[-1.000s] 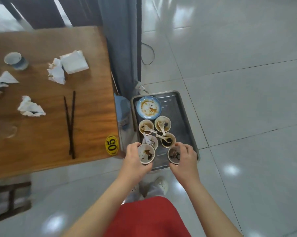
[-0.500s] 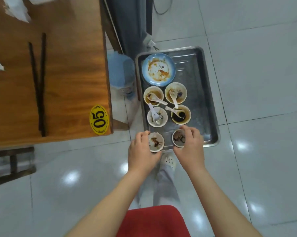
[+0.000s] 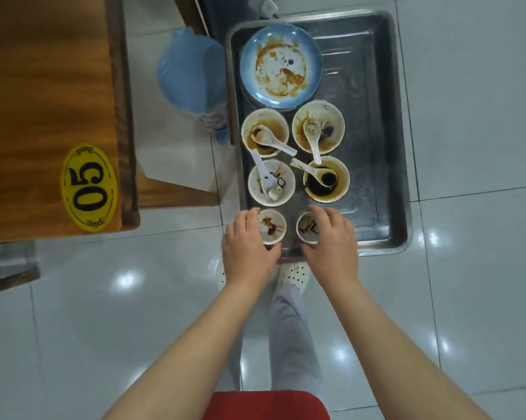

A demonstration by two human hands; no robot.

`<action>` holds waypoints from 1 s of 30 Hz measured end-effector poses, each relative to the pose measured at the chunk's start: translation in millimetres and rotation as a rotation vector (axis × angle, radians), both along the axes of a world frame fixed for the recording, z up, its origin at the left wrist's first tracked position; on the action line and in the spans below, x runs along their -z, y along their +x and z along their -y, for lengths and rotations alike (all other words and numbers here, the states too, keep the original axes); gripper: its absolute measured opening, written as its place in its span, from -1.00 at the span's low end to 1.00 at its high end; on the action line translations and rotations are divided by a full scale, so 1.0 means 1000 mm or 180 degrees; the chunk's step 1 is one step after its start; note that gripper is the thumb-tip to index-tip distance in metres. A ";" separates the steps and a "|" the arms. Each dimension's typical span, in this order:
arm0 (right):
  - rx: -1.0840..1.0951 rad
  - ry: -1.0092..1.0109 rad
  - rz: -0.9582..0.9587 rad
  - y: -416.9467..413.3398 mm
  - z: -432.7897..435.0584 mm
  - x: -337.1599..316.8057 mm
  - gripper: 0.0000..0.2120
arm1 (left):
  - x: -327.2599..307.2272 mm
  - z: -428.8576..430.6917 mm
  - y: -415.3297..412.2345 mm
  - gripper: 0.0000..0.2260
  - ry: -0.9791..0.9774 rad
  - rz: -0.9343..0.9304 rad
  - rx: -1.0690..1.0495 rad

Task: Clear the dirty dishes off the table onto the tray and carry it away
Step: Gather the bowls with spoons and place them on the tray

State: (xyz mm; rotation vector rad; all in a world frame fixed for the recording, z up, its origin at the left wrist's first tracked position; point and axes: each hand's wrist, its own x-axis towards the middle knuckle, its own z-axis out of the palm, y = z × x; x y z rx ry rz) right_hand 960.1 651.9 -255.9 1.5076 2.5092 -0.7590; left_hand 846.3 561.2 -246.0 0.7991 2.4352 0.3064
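A metal tray (image 3: 385, 153) lies low beside the wooden table (image 3: 43, 116). It carries a stained blue plate (image 3: 281, 63) at its far end and several dirty white bowls with white spoons behind two small cups. My left hand (image 3: 246, 247) grips the left small cup (image 3: 272, 225) at the tray's near edge. My right hand (image 3: 331, 241) grips the right small cup (image 3: 307, 227) beside it. Both cups hold dark sauce stains and sit on the tray's near end.
The table corner bears a yellow oval "05" sticker (image 3: 89, 187). A bin lined with a blue bag (image 3: 192, 77) stands between table and tray. Glossy white floor tiles (image 3: 467, 268) spread around; my white shoes (image 3: 295, 274) show under the tray's near edge.
The view has tilted down and drawn closer to the tray. Both hands have kept their hold on the two small cups and brought them down onto the tray's near end.
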 end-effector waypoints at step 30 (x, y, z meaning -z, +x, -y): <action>-0.0062 -0.0187 0.0040 -0.009 0.007 0.019 -0.33 | 0.016 0.001 0.009 -0.29 -0.0256 0.0119 0.0029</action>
